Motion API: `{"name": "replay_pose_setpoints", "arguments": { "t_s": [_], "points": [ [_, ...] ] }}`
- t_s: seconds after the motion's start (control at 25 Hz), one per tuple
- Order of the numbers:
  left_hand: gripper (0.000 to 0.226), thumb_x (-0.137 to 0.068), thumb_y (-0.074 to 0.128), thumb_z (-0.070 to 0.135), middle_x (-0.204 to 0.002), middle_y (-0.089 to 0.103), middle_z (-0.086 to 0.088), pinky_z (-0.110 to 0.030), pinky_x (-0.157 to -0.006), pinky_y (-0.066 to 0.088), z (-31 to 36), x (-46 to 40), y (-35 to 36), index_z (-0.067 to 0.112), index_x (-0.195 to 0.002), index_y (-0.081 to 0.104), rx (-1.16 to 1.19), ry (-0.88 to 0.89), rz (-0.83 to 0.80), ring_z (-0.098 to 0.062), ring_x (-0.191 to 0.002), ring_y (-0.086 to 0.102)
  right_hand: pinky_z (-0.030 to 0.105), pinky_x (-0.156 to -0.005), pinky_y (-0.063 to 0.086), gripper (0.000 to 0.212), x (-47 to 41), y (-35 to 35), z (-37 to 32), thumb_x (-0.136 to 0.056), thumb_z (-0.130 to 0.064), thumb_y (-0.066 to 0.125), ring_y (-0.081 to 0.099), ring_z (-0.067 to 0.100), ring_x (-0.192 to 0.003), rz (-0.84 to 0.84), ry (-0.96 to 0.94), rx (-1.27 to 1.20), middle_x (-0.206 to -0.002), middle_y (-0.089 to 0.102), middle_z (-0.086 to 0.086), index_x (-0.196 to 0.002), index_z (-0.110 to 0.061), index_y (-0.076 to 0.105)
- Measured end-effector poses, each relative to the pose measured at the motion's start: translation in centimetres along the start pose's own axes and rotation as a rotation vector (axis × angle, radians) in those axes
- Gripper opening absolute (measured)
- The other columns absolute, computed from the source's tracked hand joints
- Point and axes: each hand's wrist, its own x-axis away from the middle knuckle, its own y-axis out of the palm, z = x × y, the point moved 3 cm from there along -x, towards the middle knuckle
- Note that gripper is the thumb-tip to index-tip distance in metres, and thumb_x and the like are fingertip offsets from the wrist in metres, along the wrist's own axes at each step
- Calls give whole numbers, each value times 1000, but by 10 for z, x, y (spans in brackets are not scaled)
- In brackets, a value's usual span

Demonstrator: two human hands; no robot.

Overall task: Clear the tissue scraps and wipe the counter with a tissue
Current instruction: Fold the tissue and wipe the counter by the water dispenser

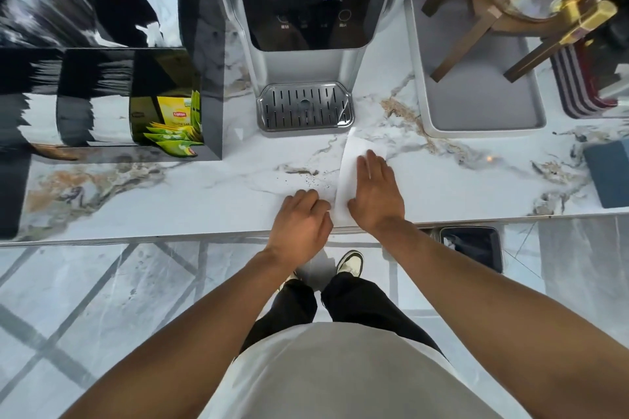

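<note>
A white tissue (350, 160) lies flat on the marble counter (170, 194), in front of the water dispenser. My right hand (376, 190) presses on it with fingers spread and flat. My left hand (301, 218) rests at the counter's near edge, just left of the tissue, fingers curled down; I cannot see anything inside it. Small dark specks (306, 180) are scattered on the counter just beyond my left hand.
A hot water dispenser (306, 10) with a drip tray (304, 107) stands behind. A black organiser with tea bags (173, 126) is at left. A grey tray (476, 105) holding a drink dispenser stand is at right. A bin (476, 245) sits below the counter edge.
</note>
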Motion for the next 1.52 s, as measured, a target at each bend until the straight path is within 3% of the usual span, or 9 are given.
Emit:
{"name": "replay_pose_setpoints", "arguments": {
  "t_s": [0.16,0.32,0.44,0.68,0.88,1.08,1.28,1.52],
  "points": [
    [26,-83,58,11,-107,59,-16,-44,-86,44,-52,6,-27,3,-108,64,-60,-215,105,-35,-101,54,46,-122,2,80,-5,9,-12,-91,-4,40,-20,38,-145,-160,-23,117,-157,-25,20,-148,2,-16],
    [45,-88,53,13,-141,47,-22,-52,-113,30,-101,20,-44,-3,-130,50,-156,-357,39,-40,-135,38,50,-120,-6,75,-9,15,-36,-91,-3,30,-23,41,-143,-167,-59,223,-153,-30,26,-144,6,-22],
    [54,-98,44,24,-158,27,-18,-49,-121,15,-117,31,-42,-2,-145,35,-180,-372,-59,-32,-149,18,50,-119,-8,73,-16,20,-54,-91,-3,27,-24,41,-143,-158,-89,253,-153,-31,26,-144,5,-23],
    [57,-99,38,26,-160,21,-17,-50,-122,9,-116,30,-32,-2,-148,29,-183,-416,-82,-30,-150,12,46,-120,-8,79,-4,30,-58,-85,0,28,-26,35,-144,-156,-265,298,-154,-32,21,-145,3,-24],
    [57,-98,39,27,-160,23,-16,-50,-122,11,-120,33,-33,0,-148,30,-172,-397,-75,-29,-150,14,46,-120,-7,81,1,19,-27,-85,-5,31,-25,35,-144,-168,-22,245,-154,-31,22,-145,4,-22],
    [59,-98,35,29,-161,19,-15,-48,-123,7,-118,30,-33,1,-149,27,-185,-434,-91,-28,-151,10,48,-121,-3,81,14,32,-43,-86,-5,33,-22,40,-144,-172,107,142,-153,-29,26,-143,8,-23],
    [60,-97,36,29,-162,18,-14,-48,-123,7,-117,29,-33,1,-149,27,-193,-456,-105,-27,-151,9,47,-121,-5,87,-8,32,-74,-97,-29,43,-21,39,-145,-147,13,153,-155,-26,25,-144,7,-20],
    [60,-98,32,32,-163,14,-12,-46,-123,5,-118,29,-33,4,-151,23,-200,-460,-127,-25,-152,5,45,-121,-4,75,-25,24,-76,-99,-31,37,-11,33,-148,-77,-178,223,-160,-14,20,-150,3,-7]
  ]
}}
